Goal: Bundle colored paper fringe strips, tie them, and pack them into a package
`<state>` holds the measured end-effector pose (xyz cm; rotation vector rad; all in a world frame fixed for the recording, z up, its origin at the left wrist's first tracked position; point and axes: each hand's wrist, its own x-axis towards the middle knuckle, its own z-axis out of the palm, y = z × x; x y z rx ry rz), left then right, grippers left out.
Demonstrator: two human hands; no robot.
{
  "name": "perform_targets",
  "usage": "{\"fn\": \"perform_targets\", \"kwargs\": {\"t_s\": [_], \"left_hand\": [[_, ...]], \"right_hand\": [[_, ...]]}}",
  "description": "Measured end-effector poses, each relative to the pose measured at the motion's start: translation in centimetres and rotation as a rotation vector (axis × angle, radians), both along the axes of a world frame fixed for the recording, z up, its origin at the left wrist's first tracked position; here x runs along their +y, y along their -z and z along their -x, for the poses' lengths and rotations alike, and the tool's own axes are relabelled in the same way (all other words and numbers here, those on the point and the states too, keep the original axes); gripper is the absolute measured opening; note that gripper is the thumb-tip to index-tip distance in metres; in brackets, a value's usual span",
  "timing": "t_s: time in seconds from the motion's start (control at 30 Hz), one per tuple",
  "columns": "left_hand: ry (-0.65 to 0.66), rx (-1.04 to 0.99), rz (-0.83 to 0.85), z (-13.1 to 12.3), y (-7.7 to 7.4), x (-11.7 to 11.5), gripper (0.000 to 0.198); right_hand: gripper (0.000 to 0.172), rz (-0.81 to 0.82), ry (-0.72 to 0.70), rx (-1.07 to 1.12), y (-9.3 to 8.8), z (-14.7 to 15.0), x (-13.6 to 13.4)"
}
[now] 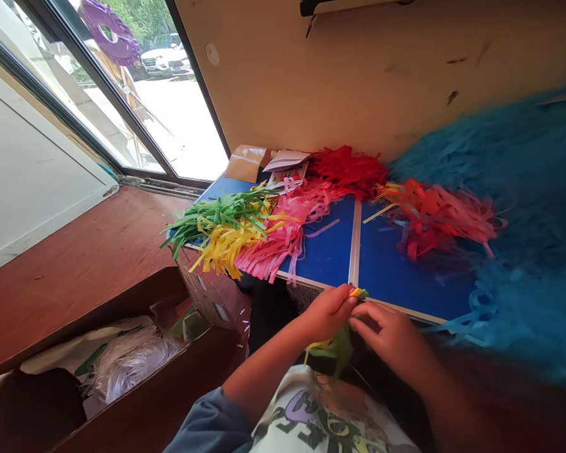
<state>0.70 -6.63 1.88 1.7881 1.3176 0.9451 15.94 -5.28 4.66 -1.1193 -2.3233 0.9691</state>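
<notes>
Close to my body, at the table's front edge, my left hand [327, 313] is closed on a tissue-paper tassel. Its twisted yellow, red and green top [359, 293] sticks out above the fingers. Green and yellow strips [332, 347] of the same tassel hang below, partly hidden by the hands. My right hand [390, 335] is against it from the other side, fingers curled and fingertips meeting at the tassel. On the blue table [327, 251] beyond lie fringed bundles: green [229, 212], yellow [233, 248], pink [292, 220], red [349, 171], and a red-pink bundle [446, 217].
A large blue fringe pile [509, 157], partly blurred, covers the table's right side. A brown envelope [246, 163] and papers [287, 160] lie at the back left. On the floor at left, an open cardboard box [146, 286] holds white shredded strips [129, 362]. A sliding glass door [160, 126] stands behind.
</notes>
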Motion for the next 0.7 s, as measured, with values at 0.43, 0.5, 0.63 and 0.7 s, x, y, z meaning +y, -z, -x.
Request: {"fn": "perform_targets", "kwargs": {"t_s": [0.43,0.5,0.63,0.7], "left_hand": [[0.036,-0.068,-0.037,-0.6,0.0,-0.9,0.053],[0.065,-0.102,-0.034,-0.6,0.0,-0.8,0.046],[0.101,-0.069,0.028,-0.3,0.2,-0.7,0.036],[0.098,-0.011,0.051,-0.1,0.6,-0.7,0.032]], "right_hand": [[0.026,0.473,0.346,0.507,1.4,0.5,-0.8],[0.028,0.532,0.358,0.590,1.6,0.4,-0.8],[0.030,0.654,0.353,0.661,2.4,0.1,-0.7],[0.031,0.682,0.349,0.678,2.9,0.1,-0.7]]}}
